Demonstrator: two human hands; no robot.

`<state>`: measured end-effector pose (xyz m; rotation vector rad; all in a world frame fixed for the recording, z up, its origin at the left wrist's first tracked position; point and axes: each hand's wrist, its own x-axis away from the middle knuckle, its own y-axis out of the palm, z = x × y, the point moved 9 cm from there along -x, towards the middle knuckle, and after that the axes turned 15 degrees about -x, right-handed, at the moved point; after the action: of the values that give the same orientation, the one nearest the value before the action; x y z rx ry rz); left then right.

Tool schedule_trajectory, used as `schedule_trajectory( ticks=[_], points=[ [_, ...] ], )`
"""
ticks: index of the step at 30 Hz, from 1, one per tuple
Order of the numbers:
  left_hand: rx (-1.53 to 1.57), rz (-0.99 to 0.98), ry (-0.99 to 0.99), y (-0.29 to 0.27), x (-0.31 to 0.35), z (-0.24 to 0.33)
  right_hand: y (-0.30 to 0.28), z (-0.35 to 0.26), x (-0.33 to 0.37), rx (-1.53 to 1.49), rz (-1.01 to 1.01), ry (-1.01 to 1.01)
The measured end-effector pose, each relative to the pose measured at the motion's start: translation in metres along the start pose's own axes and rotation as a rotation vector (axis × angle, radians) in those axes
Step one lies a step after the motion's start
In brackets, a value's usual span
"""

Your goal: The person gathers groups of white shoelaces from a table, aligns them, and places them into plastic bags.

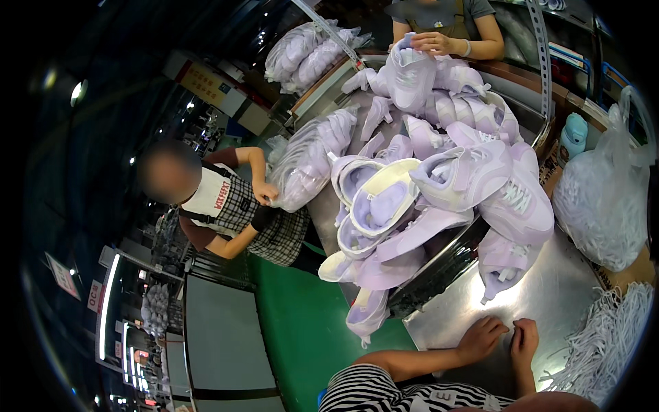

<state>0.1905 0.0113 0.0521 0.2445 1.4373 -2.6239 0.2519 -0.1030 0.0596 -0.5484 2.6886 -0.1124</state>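
My left hand (482, 338) is closed, its fingertips pinched together above the metal worktable (439, 323). Close beside it, my right hand (524, 341) also has its fingers curled in, with a small gap between the two. Anything held in either pinch is hidden or too small to name. Just beyond my hands, a pale lilac shoe upper (504, 264) hangs toe-up over the dark rim (439, 271) of the table's raised part. More lilac uppers (467, 175) are heaped behind it, some laced. A bundle of loose white shoelaces (607, 340) lies right of my right hand.
A clear plastic bag (600, 206) with white contents and a light-blue bottle (573, 137) stand at the right. A co-worker at the far side touches an upper (410, 75). Another person at the left grips a clear bag of uppers (312, 161). Green floor (295, 302) shows left.
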Motion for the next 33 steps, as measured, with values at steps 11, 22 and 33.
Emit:
schedule_trajectory(
  ticks=[11,22,33],
  points=[
    [-0.038,0.015,0.012,-0.002,-0.001,0.002,0.001,0.003,-0.001,-0.033,-0.01,0.003],
    [-0.081,0.021,0.012,-0.003,-0.001,0.006,-0.002,0.01,0.006,-0.042,-0.016,-0.034],
    [-0.147,-0.043,0.021,0.006,0.001,0.006,-0.007,0.023,0.014,-0.241,0.058,0.202]
  ],
)
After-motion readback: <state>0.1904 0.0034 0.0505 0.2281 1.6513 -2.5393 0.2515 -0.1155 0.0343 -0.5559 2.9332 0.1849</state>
